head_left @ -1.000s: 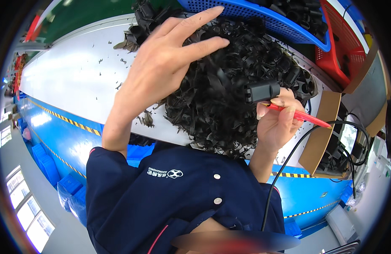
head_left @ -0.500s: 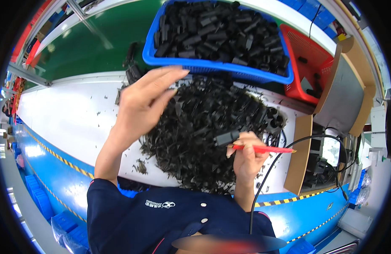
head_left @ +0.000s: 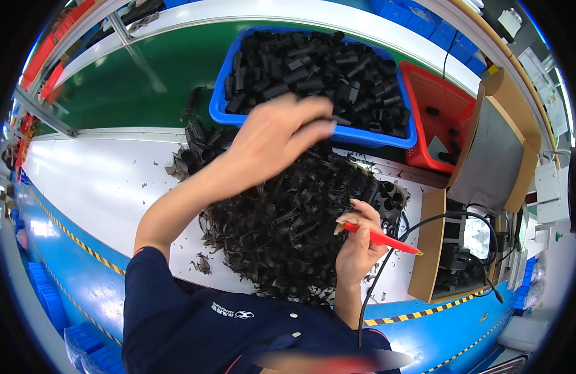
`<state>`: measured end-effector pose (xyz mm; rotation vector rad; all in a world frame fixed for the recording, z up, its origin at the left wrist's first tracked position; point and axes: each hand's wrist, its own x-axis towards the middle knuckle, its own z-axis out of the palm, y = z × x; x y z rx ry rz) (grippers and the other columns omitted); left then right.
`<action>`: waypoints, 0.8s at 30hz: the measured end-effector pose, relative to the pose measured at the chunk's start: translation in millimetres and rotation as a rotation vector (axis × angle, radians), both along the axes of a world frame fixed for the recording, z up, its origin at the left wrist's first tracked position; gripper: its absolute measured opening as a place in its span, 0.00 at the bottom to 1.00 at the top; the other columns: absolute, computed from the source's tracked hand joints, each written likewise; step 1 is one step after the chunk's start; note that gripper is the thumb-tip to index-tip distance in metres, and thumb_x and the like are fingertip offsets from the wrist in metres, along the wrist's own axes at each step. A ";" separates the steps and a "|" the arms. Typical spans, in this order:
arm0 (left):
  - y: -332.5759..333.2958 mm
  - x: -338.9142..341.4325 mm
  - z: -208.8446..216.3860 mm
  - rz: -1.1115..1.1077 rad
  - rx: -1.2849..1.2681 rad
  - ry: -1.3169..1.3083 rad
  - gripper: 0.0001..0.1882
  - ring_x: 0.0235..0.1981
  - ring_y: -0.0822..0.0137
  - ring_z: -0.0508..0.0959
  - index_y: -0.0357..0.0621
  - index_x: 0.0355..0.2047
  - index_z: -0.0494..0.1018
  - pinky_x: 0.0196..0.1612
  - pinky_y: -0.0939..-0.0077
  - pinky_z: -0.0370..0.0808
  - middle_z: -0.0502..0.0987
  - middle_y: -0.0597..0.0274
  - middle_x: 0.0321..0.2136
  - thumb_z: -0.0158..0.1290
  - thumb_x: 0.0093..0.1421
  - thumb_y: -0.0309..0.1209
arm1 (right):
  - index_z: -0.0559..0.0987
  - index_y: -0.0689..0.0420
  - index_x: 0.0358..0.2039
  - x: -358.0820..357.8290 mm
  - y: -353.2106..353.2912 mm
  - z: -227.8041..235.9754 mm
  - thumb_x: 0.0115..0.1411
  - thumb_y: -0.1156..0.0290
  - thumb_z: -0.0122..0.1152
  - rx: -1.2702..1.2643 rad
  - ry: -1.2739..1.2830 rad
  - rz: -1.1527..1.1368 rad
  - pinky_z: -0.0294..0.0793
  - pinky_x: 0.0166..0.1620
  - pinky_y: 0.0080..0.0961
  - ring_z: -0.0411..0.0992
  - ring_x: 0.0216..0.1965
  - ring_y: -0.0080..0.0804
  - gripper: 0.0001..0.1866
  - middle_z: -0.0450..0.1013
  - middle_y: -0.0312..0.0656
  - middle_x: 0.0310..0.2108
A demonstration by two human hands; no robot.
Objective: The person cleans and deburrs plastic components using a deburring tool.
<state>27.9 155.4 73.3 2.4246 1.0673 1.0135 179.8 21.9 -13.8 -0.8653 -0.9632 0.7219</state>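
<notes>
My left hand reaches over the front rim of a blue basket, which is heaped with black plastic parts. Its fingers are blurred but look stretched out and apart. Just beyond the fingertips a dark part lies at the rim; I cannot tell whether it touches the hand. Over the right side of a large pile of black plastic scraps, my right hand is closed round a slim red pen-shaped tool, which points out to the right.
Behind on the right stands a red basket with a few black parts. An open cardboard box holds more dark pieces beside it. A black cable loops past my right hand. Loose scraps dot the white tabletop.
My left hand has moved right to the blue basket's rim. The black part that was by my right hand is no longer there. The red tool now tilts further down to the right.
</notes>
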 end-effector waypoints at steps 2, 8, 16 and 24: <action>34.5 18.8 -8.1 0.074 0.472 -0.018 0.14 0.32 0.62 0.69 0.45 0.38 0.70 0.38 0.70 0.63 0.70 0.62 0.25 0.53 0.51 0.32 | 0.72 0.69 0.26 -1.0 -3.5 -3.8 0.58 0.68 0.46 -0.003 0.000 0.012 0.69 0.24 0.20 0.70 0.27 0.33 0.14 0.66 0.55 0.40; 108.2 65.9 -53.9 0.386 0.805 0.253 0.11 0.50 0.56 0.63 0.51 0.36 0.72 0.49 0.56 0.61 0.66 0.55 0.46 0.50 0.54 0.38 | 0.71 0.70 0.25 4.6 1.3 -5.0 0.58 0.67 0.43 -0.012 -0.092 -0.059 0.67 0.22 0.18 0.68 0.24 0.29 0.17 0.67 0.54 0.38; 114.2 61.3 -34.7 0.078 0.066 0.529 0.25 0.56 0.49 0.55 0.50 0.56 0.54 0.54 0.42 0.52 0.56 0.55 0.56 0.29 0.61 0.45 | 0.70 0.69 0.28 17.9 10.6 -4.3 0.61 0.67 0.41 0.017 0.210 -0.138 0.65 0.22 0.19 0.67 0.21 0.29 0.16 0.68 0.55 0.36; 113.0 53.1 -37.7 0.071 0.132 0.242 0.28 0.58 0.46 0.48 0.51 0.58 0.50 0.56 0.44 0.45 0.47 0.44 0.58 0.34 0.60 0.47 | 0.72 0.68 0.31 16.0 11.8 -2.6 0.60 0.68 0.45 -0.028 0.176 -0.266 0.62 0.22 0.15 0.62 0.21 0.22 0.14 0.68 0.45 0.28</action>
